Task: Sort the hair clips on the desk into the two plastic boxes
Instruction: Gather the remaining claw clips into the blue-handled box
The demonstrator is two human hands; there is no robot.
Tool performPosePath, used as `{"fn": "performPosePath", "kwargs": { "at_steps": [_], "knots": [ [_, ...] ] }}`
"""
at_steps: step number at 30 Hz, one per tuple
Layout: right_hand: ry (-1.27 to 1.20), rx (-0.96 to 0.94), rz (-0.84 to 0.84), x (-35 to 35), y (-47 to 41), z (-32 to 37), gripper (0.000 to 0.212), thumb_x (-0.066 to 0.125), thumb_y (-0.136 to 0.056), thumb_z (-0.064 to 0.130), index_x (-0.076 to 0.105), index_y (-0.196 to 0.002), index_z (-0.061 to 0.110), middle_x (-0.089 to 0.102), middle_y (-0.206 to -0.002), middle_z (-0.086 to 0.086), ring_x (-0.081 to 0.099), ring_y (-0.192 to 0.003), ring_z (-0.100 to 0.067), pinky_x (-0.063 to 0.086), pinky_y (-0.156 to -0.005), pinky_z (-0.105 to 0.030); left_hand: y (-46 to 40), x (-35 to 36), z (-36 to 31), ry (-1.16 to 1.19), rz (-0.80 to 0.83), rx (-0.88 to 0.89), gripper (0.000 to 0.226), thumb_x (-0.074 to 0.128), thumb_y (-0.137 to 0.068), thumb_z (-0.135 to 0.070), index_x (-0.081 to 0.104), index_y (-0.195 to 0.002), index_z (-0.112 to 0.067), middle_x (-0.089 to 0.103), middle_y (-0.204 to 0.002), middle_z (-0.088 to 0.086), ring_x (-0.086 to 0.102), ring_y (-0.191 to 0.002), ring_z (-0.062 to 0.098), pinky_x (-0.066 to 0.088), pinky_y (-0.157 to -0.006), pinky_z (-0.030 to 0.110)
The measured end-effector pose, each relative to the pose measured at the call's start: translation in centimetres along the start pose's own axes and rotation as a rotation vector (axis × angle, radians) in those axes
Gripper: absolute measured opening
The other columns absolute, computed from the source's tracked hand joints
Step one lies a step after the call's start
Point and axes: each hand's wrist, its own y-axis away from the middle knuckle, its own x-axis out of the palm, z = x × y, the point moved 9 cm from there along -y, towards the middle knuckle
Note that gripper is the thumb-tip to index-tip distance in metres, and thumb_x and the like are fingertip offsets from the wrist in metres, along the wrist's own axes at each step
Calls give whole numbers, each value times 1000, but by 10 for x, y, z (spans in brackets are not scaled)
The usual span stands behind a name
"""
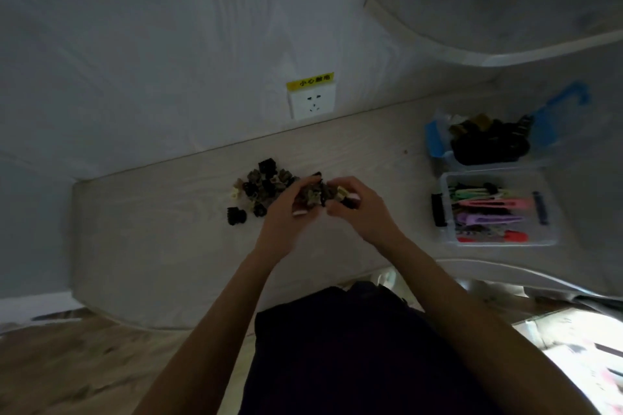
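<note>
We had both hands curled round small claw clips, left hand [292, 199] and right hand [354, 202] meeting beside the pile [259, 187] mid-desk [161, 246], and judged them light, stiff, springy, best pinched by the wings.

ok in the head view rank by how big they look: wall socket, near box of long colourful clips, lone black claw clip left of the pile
1. near box of long clips
2. wall socket
3. lone black claw clip

The socket sits farther from the camera, so its true size against the box stays unsure.
</note>
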Motion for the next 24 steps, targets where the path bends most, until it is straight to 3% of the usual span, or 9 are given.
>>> {"fn": "performPosePath", "kwargs": {
  "at_steps": [4,6,9,11,13,18,21,24],
  "knots": [
    [-190,-5,-169,-78,5,1,21,66,-84,12,60,-94,30,61,-95,5,60,-97,-18,55,-86,-34,-33,58,-63,40,97,126,42,64,-85,-6,52,-124,-17,59,-114,0,58,-107,16,52,-90,25],
    [-233,0,-248,-119,4,-2,20,65,-84,12,61,-94,28,62,-97,0,61,-100,-25,55,-87,-41,-51,87,-91,37,139,174,44,64,-84,-5,52,-125,-14,59,-115,5,58,-106,19,52,-90,30],
    [-142,-17,-407,-185,1,-6,19,67,-83,15,60,-99,21,63,-95,4,60,-98,-23,54,-83,-33,-78,131,-130,-12,176,252,44,64,-83,-4,53,-125,-12,60,-114,8,57,-104,18,52,-90,35],
    [-70,8,-466,-217,-6,-12,23,68,-82,14,61,-104,14,64,-98,-3,59,-98,-25,53,-86,-39,-93,156,-148,-93,185,299,44,63,-82,-5,53,-125,-11,60,-117,10,58,-106,23,51,-90,36],
    [36,55,-464,-237,-14,-17,31,70,-81,14,60,-110,9,64,-109,-14,59,-104,-30,50,-92,-45,-107,177,-157,-221,197,316,46,63,-82,-7,51,-126,-12,60,-121,13,56,-109,27,47,-92,36],
    [451,48,-409,-263,-32,-14,37,69,-79,13,60,-115,9,64,-114,-14,59,-105,-28,41,-82,-27,-117,211,-152,-400,277,265,58,60,-81,-6,41,-135,-16,51,-127,17,51,-113,30,45,-91,35],
    [506,57,-396,-267,-42,-12,44,67,-79,11,56,-122,8,60,-121,-17,55,-112,-30,41,-92,-32,-114,222,-151,-500,302,310,59,55,-85,-8,35,-140,-14,40,-140,14,46,-122,28,45,-97,38],
    [523,76,-414,-271,-46,-12,51,65,-80,12,50,-129,11,54,-127,-18,52,-116,-30,39,-94,-30,-105,228,-153,-636,308,427,56,52,-88,-9,34,-141,-12,33,-148,12,47,-122,28,46,-90,33]
  ]
}}
